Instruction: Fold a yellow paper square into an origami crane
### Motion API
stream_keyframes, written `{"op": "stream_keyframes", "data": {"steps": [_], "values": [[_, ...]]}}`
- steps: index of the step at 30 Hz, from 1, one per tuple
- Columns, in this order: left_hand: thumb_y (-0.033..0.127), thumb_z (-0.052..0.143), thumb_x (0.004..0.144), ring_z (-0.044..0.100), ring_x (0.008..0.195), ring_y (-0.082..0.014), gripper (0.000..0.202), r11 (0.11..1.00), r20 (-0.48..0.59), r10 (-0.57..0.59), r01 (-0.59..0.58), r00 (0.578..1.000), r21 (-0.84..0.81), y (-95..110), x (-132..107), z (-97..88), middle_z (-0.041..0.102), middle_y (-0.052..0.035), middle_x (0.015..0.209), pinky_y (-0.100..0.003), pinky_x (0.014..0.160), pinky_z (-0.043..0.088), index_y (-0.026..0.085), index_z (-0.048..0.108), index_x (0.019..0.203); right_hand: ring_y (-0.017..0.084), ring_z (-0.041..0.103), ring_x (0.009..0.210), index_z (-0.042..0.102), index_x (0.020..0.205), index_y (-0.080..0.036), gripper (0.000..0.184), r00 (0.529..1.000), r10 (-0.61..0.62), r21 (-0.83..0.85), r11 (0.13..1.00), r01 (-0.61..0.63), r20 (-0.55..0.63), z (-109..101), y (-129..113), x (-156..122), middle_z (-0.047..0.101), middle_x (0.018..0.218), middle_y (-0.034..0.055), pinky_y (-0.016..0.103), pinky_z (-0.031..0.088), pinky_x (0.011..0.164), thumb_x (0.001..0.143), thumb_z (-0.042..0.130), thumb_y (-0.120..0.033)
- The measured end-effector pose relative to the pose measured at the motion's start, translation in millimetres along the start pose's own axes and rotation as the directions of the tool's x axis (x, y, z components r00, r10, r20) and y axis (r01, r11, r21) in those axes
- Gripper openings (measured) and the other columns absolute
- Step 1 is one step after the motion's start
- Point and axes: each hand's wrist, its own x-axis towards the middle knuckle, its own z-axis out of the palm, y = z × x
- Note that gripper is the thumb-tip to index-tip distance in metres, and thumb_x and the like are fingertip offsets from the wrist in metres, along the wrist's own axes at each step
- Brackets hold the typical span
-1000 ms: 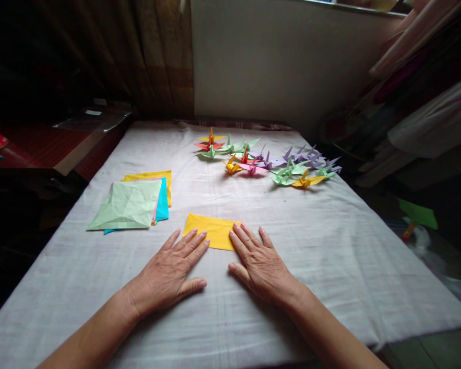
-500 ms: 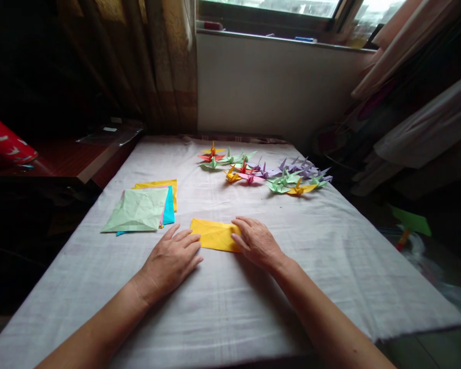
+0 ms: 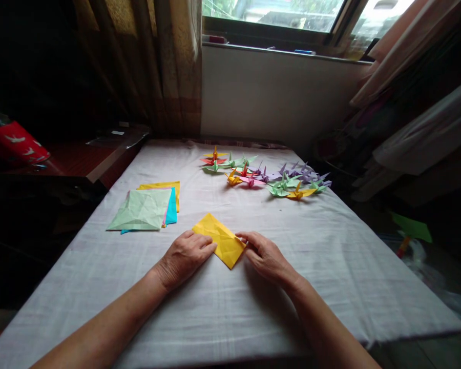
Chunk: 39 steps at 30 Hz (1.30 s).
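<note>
A folded yellow paper (image 3: 219, 240) lies turned at an angle on the white cloth of the table (image 3: 330, 256). My left hand (image 3: 184, 256) rests on its near left edge, fingers curled over the paper. My right hand (image 3: 264, 254) pinches the paper's right corner between thumb and fingers. Both hands sit at the table's middle, close together.
A stack of flat coloured sheets (image 3: 146, 210), pale green on top, lies to the left. Several folded paper cranes (image 3: 265, 177) are spread at the far side. A dark wooden side table (image 3: 84, 159) stands left, a window (image 3: 276, 15) and curtains behind.
Both hands went from lying flat beside the yellow paper to gripping it. The paper has been turned from lying level to a diagonal. The camera tilted up, showing the window.
</note>
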Motion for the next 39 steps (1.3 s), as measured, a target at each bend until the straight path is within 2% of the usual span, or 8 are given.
{"op": "stream_keyframes", "data": {"steps": [4, 10, 16, 19, 23, 30, 35, 39], "values": [[0.009, 0.044, 0.096, 0.066, 0.082, -0.0157, 0.024, 0.999, -0.051, -0.009, 0.007, 0.999, -0.043, -1.5, -3.8, 0.2, 0.073, -0.0043, 0.099, -0.031, 0.079, 0.049, 0.019, 0.066, 0.102, 0.016, 0.062, 0.099, 0.063, 0.124, -0.025, 0.067, 0.979, -0.203, -0.055, 0.977, 0.205, 0.029, 1.5, 9.4, 0.5, 0.066, 0.109, 0.0043, 0.028, 0.051, 0.087, 0.066, 0.045, 0.004], [0.017, 0.049, 0.096, 0.066, 0.092, -0.0198, 0.02, 0.983, -0.031, -0.101, 0.095, 0.994, -0.156, 0.6, -8.4, 3.7, 0.073, -0.0066, 0.104, -0.036, 0.086, 0.052, 0.018, 0.067, 0.105, 0.023, 0.061, 0.103, 0.073, 0.102, -0.027, 0.029, 0.899, -0.437, -0.439, 0.807, 0.396, 0.009, 0.0, 4.0, 12.7, 0.065, 0.121, 0.0095, 0.038, 0.05, 0.086, 0.081, 0.06, -0.01], [0.015, 0.047, 0.095, 0.065, 0.104, -0.0189, 0.025, 0.94, 0.028, -0.133, 0.135, 0.991, -0.314, 5.5, -15.3, -1.8, 0.072, -0.0075, 0.111, -0.038, 0.1, 0.049, 0.02, 0.067, 0.108, 0.024, 0.063, 0.112, 0.069, 0.096, -0.022, 0.012, 0.845, -0.515, -0.259, 0.805, 0.534, 0.142, -11.9, -9.7, 10.7, 0.072, 0.114, 0.0066, 0.041, 0.046, 0.095, 0.091, 0.058, -0.019], [0.016, 0.046, 0.095, 0.065, 0.106, -0.0187, 0.025, 0.91, 0.071, -0.152, 0.168, 0.986, -0.38, 5.4, -18.0, -2.9, 0.071, -0.0061, 0.113, -0.042, 0.105, 0.045, 0.022, 0.066, 0.109, 0.02, 0.067, 0.105, 0.067, 0.096, -0.022, 0.011, 0.868, -0.481, -0.062, 0.869, 0.491, 0.123, -11.9, -8.5, 17.7, 0.075, 0.101, 0.0038, 0.036, 0.047, 0.094, 0.09, 0.059, -0.019], [0.016, 0.047, 0.095, 0.064, 0.111, -0.0209, 0.024, 0.886, 0.11, -0.205, 0.232, 0.973, -0.402, 3.6, -21.3, 2.1, 0.071, -0.0063, 0.114, -0.048, 0.109, 0.041, 0.022, 0.063, 0.112, 0.016, 0.067, 0.081, 0.066, 0.096, -0.022, 0.011, 0.954, -0.294, 0.06, 0.955, 0.29, 0.061, -2.6, -8.8, 36.0, 0.073, 0.088, 0.0012, 0.029, 0.05, 0.08, 0.085, 0.064, -0.023], [0.022, 0.05, 0.095, 0.065, 0.104, -0.0241, 0.064, 0.876, -0.056, -0.419, 0.387, 0.906, -0.288, 3.4, -26.5, 8.6, 0.069, -0.0111, 0.114, -0.046, 0.099, 0.05, 0.017, 0.021, 0.152, 0.017, 0.061, 0.07, 0.045, 0.142, -0.02, 0.063, 0.998, -0.037, -0.117, 0.993, 0.031, -0.054, 26.4, -22.6, 55.8, 0.068, 0.08, 0.0004, 0.03, 0.046, 0.074, 0.081, 0.063, -0.025], [0.027, 0.047, 0.096, 0.046, 0.135, -0.0291, 0.046, 0.926, -0.002, -0.349, 0.344, 0.937, -0.152, 8.3, -22.0, 3.8, 0.051, -0.0134, 0.144, -0.049, 0.111, 0.038, 0.02, 0.045, 0.142, 0.019, 0.061, 0.073, 0.04, 0.146, -0.016, 0.066, 0.996, -0.061, -0.235, 0.971, 0.044, -0.068, 35.7, -21.6, 56.9, 0.066, 0.077, 0.0009, 0.032, 0.043, 0.079, 0.084, 0.06, -0.029], [0.039, 0.043, 0.1, 0.047, 0.134, -0.0285, 0.045, 0.947, 0.114, -0.266, 0.282, 0.957, -0.155, 13.1, -19.8, 5.1, 0.056, -0.0101, 0.142, -0.051, 0.116, 0.029, 0.019, 0.052, 0.138, 0.02, 0.062, 0.078, 0.038, 0.147, -0.014, 0.066, 0.993, -0.09, -0.256, 0.964, 0.068, -0.074, 39.0, -15.0, 57.7, 0.068, 0.082, 0.0033, 0.033, 0.042, 0.08, 0.087, 0.058, -0.033]]}}
